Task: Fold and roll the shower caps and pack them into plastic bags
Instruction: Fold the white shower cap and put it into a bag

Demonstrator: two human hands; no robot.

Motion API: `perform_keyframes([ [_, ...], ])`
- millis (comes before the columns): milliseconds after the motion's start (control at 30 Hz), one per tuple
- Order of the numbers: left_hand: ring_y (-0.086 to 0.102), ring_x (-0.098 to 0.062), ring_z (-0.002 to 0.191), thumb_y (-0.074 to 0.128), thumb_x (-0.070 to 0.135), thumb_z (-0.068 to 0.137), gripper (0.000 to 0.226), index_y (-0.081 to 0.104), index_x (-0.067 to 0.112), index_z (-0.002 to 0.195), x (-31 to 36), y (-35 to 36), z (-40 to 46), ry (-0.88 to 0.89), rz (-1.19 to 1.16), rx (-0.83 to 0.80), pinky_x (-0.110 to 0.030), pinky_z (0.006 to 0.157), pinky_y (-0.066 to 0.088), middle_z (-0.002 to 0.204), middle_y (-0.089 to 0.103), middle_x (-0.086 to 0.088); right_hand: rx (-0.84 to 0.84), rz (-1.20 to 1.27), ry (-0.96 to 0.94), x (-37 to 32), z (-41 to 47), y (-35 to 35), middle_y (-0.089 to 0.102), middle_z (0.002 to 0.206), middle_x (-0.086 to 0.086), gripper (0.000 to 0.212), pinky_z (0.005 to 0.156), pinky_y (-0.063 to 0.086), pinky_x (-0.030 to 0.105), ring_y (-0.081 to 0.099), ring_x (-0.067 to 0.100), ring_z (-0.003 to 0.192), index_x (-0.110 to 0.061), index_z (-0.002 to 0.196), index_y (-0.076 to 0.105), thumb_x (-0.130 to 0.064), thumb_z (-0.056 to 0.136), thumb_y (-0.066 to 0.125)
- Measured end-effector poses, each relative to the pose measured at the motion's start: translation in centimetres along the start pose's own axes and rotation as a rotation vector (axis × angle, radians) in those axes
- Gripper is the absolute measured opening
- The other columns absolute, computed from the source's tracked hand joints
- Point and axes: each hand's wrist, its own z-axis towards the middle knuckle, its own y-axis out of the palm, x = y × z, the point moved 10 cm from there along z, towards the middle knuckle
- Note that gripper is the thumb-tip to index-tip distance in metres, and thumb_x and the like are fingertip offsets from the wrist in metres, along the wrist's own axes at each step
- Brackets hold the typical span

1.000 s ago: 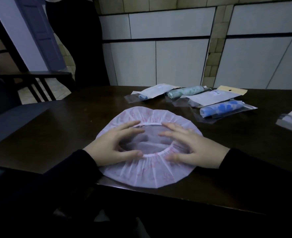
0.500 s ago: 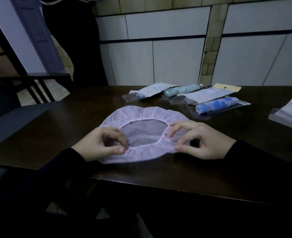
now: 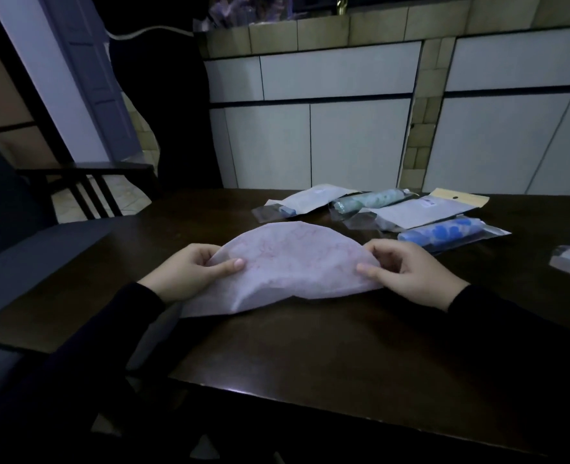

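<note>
My left hand (image 3: 190, 271) and right hand (image 3: 411, 271) are level, well apart, palms facing inward. Each pinches closed, thumb forward, fingers curled behind. Dark sleeves cover both forearms.

- The shower cap (image 3: 293, 266) lies folded to a half-round on the table (image 3: 310, 356), near the person's edge.
- The left hand (image 3: 190, 269) grips its left end, the right hand (image 3: 407, 269) its right end.
- Behind the cap, toward the table's far edge, lie 3 packed bags in a row: 1 at the left (image 3: 297, 204), 1 in the middle (image 3: 370, 199), 1 at the right (image 3: 451, 231).
- A flat bag (image 3: 424, 209) lies between the middle and right ones.
- A chair (image 3: 86, 185) stands left of the table.
</note>
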Motion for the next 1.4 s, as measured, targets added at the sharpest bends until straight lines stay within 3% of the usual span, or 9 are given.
perform_keyframes([
  [200, 0.059, -0.026, 0.074, 0.054, 0.046, 0.093, 0.039, 0.062, 0.01, 0.077, 0.1, -1.2, 1.3, -0.049, 0.443, 0.194, -0.039, 0.065, 0.041, 0.074, 0.063, -0.007, 0.147, 0.019, 0.229, 2.5, 2.7, -0.2, 0.062, 0.076, -0.005, 0.028, 0.076, 0.044, 0.031, 0.058, 0.012, 0.078, -0.018, 0.08, 0.066, -0.036, 0.096, 0.052],
  [333, 0.059, -0.026, 0.092, 0.045, 0.041, 0.098, 0.026, 0.054, 0.018, 0.092, -0.2, 1.1, 2.0, -0.133, 0.711, 0.082, -0.034, 0.075, 0.043, 0.09, 0.057, -0.002, 0.132, -0.253, 0.417, 4.1, 2.9, 0.1, 0.063, 0.08, -0.006, 0.021, 0.075, 0.044, 0.03, 0.059, 0.015, 0.082, -0.027, 0.079, 0.06, -0.035, 0.096, 0.05],
  [467, 0.059, -0.021, 0.09, 0.045, 0.048, 0.096, 0.029, 0.059, 0.024, 0.102, 0.6, 0.2, 2.0, -0.116, 0.853, 0.203, -0.03, 0.07, 0.041, 0.102, 0.062, -0.002, 0.123, -0.369, 0.428, 3.0, 2.7, -0.3, 0.062, 0.08, -0.004, 0.017, 0.072, 0.044, 0.031, 0.058, 0.015, 0.081, -0.028, 0.085, 0.059, -0.037, 0.093, 0.048],
  [667, 0.042, -0.022, 0.124, 0.043, 0.041, 0.095, 0.038, 0.052, 0.031, 0.131, 4.6, 2.0, 2.8, 0.047, 0.725, 0.311, -0.041, 0.096, 0.034, 0.14, 0.045, 0.004, 0.106, -0.35, 0.299, 1.0, 3.3, 0.5, 0.062, 0.083, -0.01, 0.014, 0.076, 0.05, 0.035, 0.057, 0.009, 0.08, -0.033, 0.09, 0.058, -0.038, 0.093, 0.046],
  [800, 0.05, -0.016, 0.118, 0.044, 0.055, 0.093, 0.037, 0.058, 0.034, 0.121, 5.1, 4.0, 5.6, 0.041, 0.572, 0.202, -0.042, 0.1, 0.032, 0.124, 0.06, 0.01, 0.077, -0.295, 0.228, 0.3, 3.6, 1.6, 0.063, 0.084, -0.01, 0.015, 0.074, 0.051, 0.033, 0.058, 0.007, 0.079, -0.036, 0.095, 0.058, -0.044, 0.095, 0.046],
  [933, 0.059, -0.013, 0.092, 0.054, 0.043, 0.092, 0.017, 0.065, 0.032, 0.084, 3.3, 4.3, 7.3, 0.061, 0.45, 0.156, -0.04, 0.091, 0.045, 0.088, 0.065, 0.012, 0.192, -0.246, 0.22, 0.5, 2.7, 0.4, 0.063, 0.083, -0.008, 0.02, 0.074, 0.05, 0.031, 0.059, 0.007, 0.079, -0.031, 0.098, 0.06, -0.043, 0.096, 0.045],
  [1100, 0.059, -0.017, 0.085, 0.054, 0.036, 0.095, 0.021, 0.066, 0.018, 0.097, 2.8, 2.9, 7.5, 0.109, 0.463, 0.312, -0.035, 0.079, 0.051, 0.093, 0.066, 0.001, 0.156, -0.372, 0.263, 1.7, 3.1, 0.9, 0.061, 0.09, -0.008, 0.022, 0.065, 0.042, 0.02, 0.057, 0.006, 0.08, -0.029, 0.116, 0.054, -0.038, 0.097, 0.048],
  [1267, 0.059, -0.017, 0.083, 0.055, 0.036, 0.094, 0.022, 0.067, 0.018, 0.096, 2.3, 3.1, 7.5, 0.077, 0.518, 0.332, -0.036, 0.076, 0.052, 0.093, 0.066, -0.001, 0.13, -0.463, 0.312, 1.8, 3.5, 1.0, 0.057, 0.12, 0.001, 0.035, 0.087, 0.046, 0.03, 0.057, 0.018, 0.106, -0.026, 0.127, 0.051, -0.038, 0.094, 0.054],
  [1400, 0.06, -0.016, 0.083, 0.056, 0.035, 0.093, 0.022, 0.069, 0.018, 0.096, 2.8, 3.6, 7.6, 0.084, 0.508, 0.317, -0.035, 0.076, 0.052, 0.092, 0.067, -0.001, 0.261, -0.739, 0.063, -3.3, 4.7, 1.7, 0.049, 0.118, 0.002, 0.032, 0.091, 0.038, 0.04, 0.048, 0.023, 0.108, -0.023, 0.123, 0.057, -0.035, 0.095, 0.046],
])
